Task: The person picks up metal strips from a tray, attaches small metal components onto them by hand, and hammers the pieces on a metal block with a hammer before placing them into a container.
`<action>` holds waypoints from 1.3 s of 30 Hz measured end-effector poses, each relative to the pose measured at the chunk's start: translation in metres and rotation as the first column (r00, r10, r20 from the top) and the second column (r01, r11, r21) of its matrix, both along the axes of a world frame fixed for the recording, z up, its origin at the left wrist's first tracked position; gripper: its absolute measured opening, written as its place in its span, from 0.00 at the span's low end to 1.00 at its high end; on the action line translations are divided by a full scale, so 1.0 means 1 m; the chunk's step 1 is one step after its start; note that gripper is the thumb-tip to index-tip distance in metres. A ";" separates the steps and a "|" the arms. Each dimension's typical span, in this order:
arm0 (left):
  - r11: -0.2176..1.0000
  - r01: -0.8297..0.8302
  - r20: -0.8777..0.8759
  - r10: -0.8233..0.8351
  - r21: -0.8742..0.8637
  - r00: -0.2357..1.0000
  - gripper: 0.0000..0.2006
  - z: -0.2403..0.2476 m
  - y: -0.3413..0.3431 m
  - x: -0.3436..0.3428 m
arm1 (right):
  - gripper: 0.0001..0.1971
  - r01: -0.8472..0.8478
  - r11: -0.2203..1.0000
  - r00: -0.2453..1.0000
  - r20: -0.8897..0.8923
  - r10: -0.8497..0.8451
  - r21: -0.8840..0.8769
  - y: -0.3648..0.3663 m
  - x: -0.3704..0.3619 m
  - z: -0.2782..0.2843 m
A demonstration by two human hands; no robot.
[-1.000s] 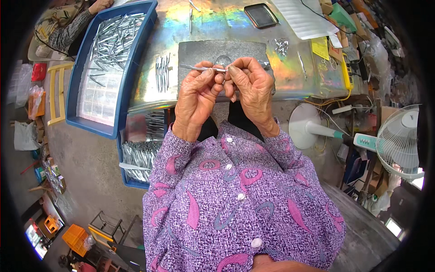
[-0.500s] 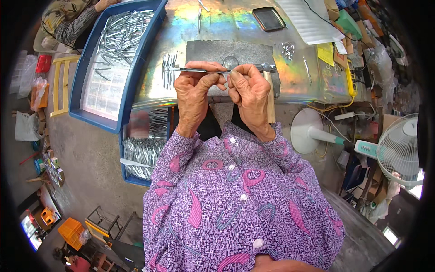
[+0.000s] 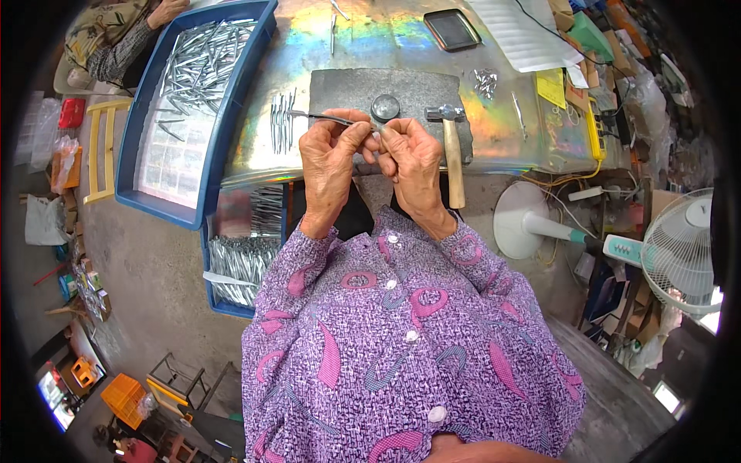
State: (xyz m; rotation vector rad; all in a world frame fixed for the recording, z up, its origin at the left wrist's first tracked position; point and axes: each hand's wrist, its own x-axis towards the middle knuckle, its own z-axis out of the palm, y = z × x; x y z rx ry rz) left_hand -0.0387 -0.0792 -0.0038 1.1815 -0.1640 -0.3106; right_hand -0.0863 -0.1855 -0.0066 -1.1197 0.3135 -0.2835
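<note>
A slim dark metal piece (image 3: 316, 116) with a flattened left end is pinched between the thumb and fingers of my left hand (image 3: 326, 166). At its other end, the thumb and fingertips of my right hand (image 3: 415, 158) are pressed together; what they hold is too small to make out. Both hands are above the near edge of a dark grey slab (image 3: 340, 89). Beyond the fingertips, a small round dark disc (image 3: 385, 108) rests on the slab. A hammer (image 3: 454, 166) lies just right of my right hand, its wooden handle over the table edge. Several slim metal pieces (image 3: 282, 127) lie in a row at left.
A blue tray (image 3: 208, 181) of loose metal pieces stands at left, with a fuller bin (image 3: 245, 266) below. Small metal parts (image 3: 485, 83), a black shallow dish (image 3: 451, 31) and a fan (image 3: 683, 255) are to the right. Another person's sleeve (image 3: 120, 58) shows far left.
The metal piece has tilted, its right end now lower. My right hand has turned and shifted slightly left and down, uncovering more of the disc and the hammer.
</note>
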 end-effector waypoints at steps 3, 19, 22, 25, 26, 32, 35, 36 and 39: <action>0.996 0.024 0.050 -0.028 0.090 0.998 0.06 -0.002 -0.001 0.004 | 0.06 -0.052 0.988 0.996 -0.059 0.061 0.147 -0.004 -0.001 -0.007; 0.936 -0.049 0.274 -0.052 0.350 0.960 0.02 -0.009 -0.026 0.035 | 0.13 -0.085 0.947 0.996 0.012 0.085 0.309 -0.014 0.003 -0.010; 0.934 -0.066 0.288 -0.040 0.351 0.957 0.03 -0.016 -0.031 0.040 | 0.14 -0.073 0.961 0.996 -0.034 0.085 0.267 -0.020 -0.002 -0.006; 0.946 -0.013 0.275 -0.081 0.324 0.958 0.03 -0.023 -0.033 0.049 | 0.16 -0.060 0.982 0.994 -0.075 0.075 0.181 -0.033 -0.019 0.007; 0.945 -0.014 0.274 -0.080 0.325 0.958 0.03 -0.023 -0.032 0.049 | 0.16 -0.067 0.991 0.995 -0.061 0.074 0.116 -0.038 -0.026 0.012; 0.908 -0.003 0.273 -0.123 0.419 0.954 0.03 -0.023 -0.032 0.053 | 0.13 0.051 0.990 0.984 -0.162 -0.072 -0.128 -0.073 -0.061 0.012; 0.902 0.000 0.261 -0.125 0.432 0.957 0.03 -0.022 -0.032 0.052 | 0.10 0.081 0.957 0.976 -0.174 -0.133 -0.279 -0.090 -0.071 -0.007; 0.896 -0.004 0.281 -0.135 0.444 0.950 0.03 -0.021 -0.033 0.052 | 0.10 0.079 0.957 0.976 -0.173 -0.132 -0.280 -0.093 -0.074 -0.012; 0.892 -0.007 0.303 -0.146 0.452 0.942 0.03 -0.020 -0.033 0.053 | 0.09 0.011 0.908 0.959 -0.254 -0.128 -0.418 -0.099 -0.078 -0.028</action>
